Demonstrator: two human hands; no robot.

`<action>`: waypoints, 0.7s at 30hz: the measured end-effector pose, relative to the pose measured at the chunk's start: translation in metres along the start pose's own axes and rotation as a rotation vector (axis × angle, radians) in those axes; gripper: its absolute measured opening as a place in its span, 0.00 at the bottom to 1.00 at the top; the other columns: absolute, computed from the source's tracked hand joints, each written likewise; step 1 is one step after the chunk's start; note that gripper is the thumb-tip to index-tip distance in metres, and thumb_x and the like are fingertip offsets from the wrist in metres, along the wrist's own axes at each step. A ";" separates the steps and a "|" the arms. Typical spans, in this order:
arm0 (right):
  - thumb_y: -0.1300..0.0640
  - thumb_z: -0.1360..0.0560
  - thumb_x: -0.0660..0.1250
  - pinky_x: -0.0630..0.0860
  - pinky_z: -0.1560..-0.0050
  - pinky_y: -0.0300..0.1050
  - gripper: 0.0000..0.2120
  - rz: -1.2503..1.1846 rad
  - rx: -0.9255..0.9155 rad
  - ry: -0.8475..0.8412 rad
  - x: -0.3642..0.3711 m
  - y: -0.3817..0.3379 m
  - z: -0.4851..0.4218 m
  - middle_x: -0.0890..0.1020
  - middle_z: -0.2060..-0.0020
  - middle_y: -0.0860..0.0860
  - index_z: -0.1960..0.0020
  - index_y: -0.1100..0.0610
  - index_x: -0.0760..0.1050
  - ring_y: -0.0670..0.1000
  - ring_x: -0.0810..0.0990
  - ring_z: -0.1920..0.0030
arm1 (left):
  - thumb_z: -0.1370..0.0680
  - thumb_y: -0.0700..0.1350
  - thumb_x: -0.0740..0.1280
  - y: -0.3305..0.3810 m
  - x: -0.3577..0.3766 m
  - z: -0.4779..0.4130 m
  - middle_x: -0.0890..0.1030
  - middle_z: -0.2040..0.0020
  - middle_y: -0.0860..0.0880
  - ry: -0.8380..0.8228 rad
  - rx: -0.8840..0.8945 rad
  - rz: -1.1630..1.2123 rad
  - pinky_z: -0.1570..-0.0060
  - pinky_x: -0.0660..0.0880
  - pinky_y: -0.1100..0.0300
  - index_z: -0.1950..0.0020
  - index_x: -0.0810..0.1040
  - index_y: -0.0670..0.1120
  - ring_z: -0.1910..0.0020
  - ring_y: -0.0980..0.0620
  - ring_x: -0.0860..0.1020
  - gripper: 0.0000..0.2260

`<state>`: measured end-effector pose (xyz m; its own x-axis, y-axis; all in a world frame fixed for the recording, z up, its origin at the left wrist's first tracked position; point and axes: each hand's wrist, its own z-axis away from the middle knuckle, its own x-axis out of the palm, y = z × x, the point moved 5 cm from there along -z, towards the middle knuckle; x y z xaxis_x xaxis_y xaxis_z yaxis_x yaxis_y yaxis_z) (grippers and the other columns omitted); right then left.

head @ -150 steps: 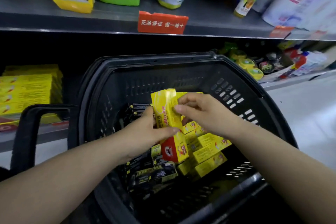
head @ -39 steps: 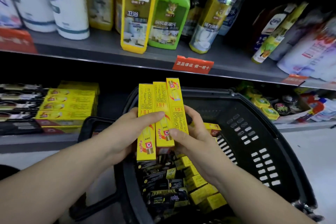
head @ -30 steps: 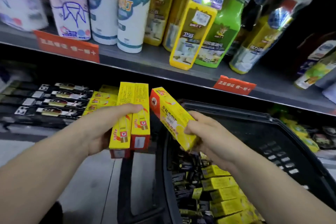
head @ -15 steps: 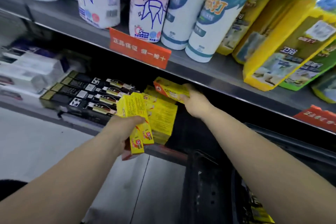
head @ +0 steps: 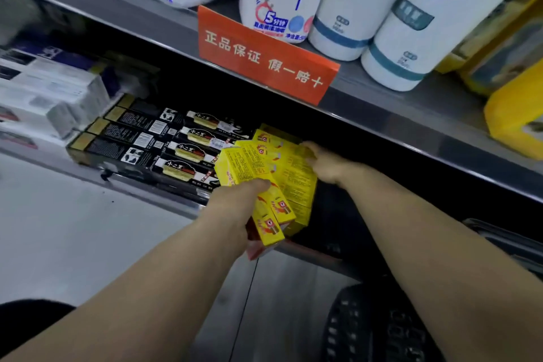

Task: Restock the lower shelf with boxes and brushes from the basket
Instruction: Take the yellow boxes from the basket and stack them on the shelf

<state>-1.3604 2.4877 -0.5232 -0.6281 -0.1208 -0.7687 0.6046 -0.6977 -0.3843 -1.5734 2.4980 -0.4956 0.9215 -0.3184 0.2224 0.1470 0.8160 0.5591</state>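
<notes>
Lower shelf (head: 176,203): left grip (head: 235,209) around yellow boxes (head: 249,173), right grip (head: 326,164) unclear.

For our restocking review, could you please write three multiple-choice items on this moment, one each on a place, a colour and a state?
1. Where do the black boxes lie?
A. on the lower shelf, left of the yellow stack
B. on the upper shelf
C. on the floor

2. What colour is the sign on the upper shelf's edge?
A. blue
B. orange-red
C. green

3. What is the left hand doing?
A. resting flat on the floor
B. hanging with nothing in it
C. gripping yellow boxes

Answers:
1 A, they lie in rows on the lower shelf beside the yellow stack.
2 B, it is orange-red with pale characters.
3 C, its fingers curl round the boxes, while the right hand reaches the stack.
</notes>
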 end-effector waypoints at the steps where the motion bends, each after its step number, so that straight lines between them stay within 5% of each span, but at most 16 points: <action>1: 0.60 0.19 0.53 0.65 0.52 0.36 0.20 0.024 0.005 -0.014 0.001 0.001 -0.001 0.72 0.35 0.57 0.27 0.53 0.59 0.55 0.73 0.41 | 0.28 0.41 0.72 0.000 0.002 0.000 0.82 0.60 0.40 -0.013 -0.001 0.007 0.70 0.77 0.54 0.56 0.76 0.42 0.66 0.43 0.80 0.07; 4: 0.61 0.20 0.54 0.66 0.36 0.42 0.26 0.205 0.006 -0.021 -0.004 -0.008 0.004 0.60 0.27 0.59 0.24 0.52 0.53 0.58 0.66 0.31 | 0.28 0.41 0.72 0.001 0.007 -0.002 0.82 0.59 0.40 -0.034 -0.005 0.008 0.70 0.77 0.54 0.55 0.76 0.43 0.65 0.43 0.81 0.07; 8: 0.68 0.27 0.60 0.69 0.47 0.36 0.40 0.288 -0.334 -0.071 -0.013 -0.061 0.042 0.54 0.26 0.57 0.24 0.45 0.47 0.54 0.67 0.34 | 0.28 0.41 0.72 0.000 0.009 -0.001 0.83 0.57 0.40 -0.070 -0.007 -0.024 0.69 0.78 0.54 0.51 0.78 0.42 0.63 0.43 0.81 0.08; 10: 0.71 0.30 0.63 0.71 0.39 0.43 0.46 0.372 -0.488 -0.115 -0.015 -0.079 0.064 0.50 0.25 0.52 0.25 0.41 0.45 0.54 0.62 0.30 | 0.29 0.42 0.72 0.000 0.011 0.003 0.83 0.54 0.40 -0.112 -0.020 -0.064 0.61 0.79 0.50 0.48 0.78 0.42 0.61 0.42 0.81 0.11; 13: 0.64 0.30 0.71 0.58 0.28 0.44 0.41 0.502 -0.582 -0.077 -0.021 -0.083 0.082 0.49 0.24 0.49 0.25 0.47 0.54 0.52 0.53 0.25 | 0.30 0.46 0.72 0.002 0.014 0.009 0.83 0.59 0.43 -0.190 -0.036 -0.119 0.62 0.77 0.55 0.51 0.79 0.45 0.66 0.45 0.80 0.11; 15: 0.59 0.32 0.75 0.52 0.31 0.36 0.35 0.476 -0.617 -0.039 -0.028 -0.080 0.090 0.54 0.24 0.50 0.30 0.53 0.62 0.49 0.55 0.26 | 0.31 0.48 0.73 0.003 0.016 0.015 0.83 0.66 0.47 -0.236 -0.043 -0.177 0.67 0.75 0.59 0.54 0.79 0.47 0.71 0.49 0.81 0.09; 17: 0.58 0.35 0.77 0.59 0.35 0.37 0.29 0.430 -0.635 -0.014 -0.035 -0.072 0.095 0.66 0.30 0.54 0.37 0.56 0.69 0.52 0.65 0.31 | 0.32 0.50 0.74 0.000 0.018 0.019 0.84 0.66 0.47 -0.258 -0.052 -0.229 0.68 0.75 0.60 0.53 0.80 0.47 0.70 0.49 0.82 0.11; 19: 0.57 0.37 0.78 0.68 0.53 0.41 0.23 0.403 -0.599 -0.007 -0.041 -0.057 0.095 0.77 0.48 0.54 0.47 0.57 0.72 0.52 0.74 0.50 | 0.32 0.52 0.74 -0.001 0.017 0.018 0.85 0.60 0.45 -0.233 -0.056 -0.195 0.66 0.77 0.57 0.50 0.80 0.46 0.67 0.46 0.82 0.15; 21: 0.57 0.36 0.78 0.63 0.67 0.38 0.20 0.326 -0.530 -0.031 -0.045 -0.040 0.090 0.75 0.60 0.52 0.52 0.57 0.70 0.50 0.71 0.62 | 0.30 0.55 0.72 0.003 0.010 0.012 0.83 0.60 0.43 -0.110 -0.028 -0.076 0.68 0.77 0.57 0.50 0.78 0.45 0.69 0.46 0.81 0.16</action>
<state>-1.4000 2.4576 -0.4276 -0.3794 -0.2946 -0.8771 0.9236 -0.1767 -0.3401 -1.5683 2.4914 -0.4822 0.8628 -0.4292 0.2672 0.2260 0.8002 0.5555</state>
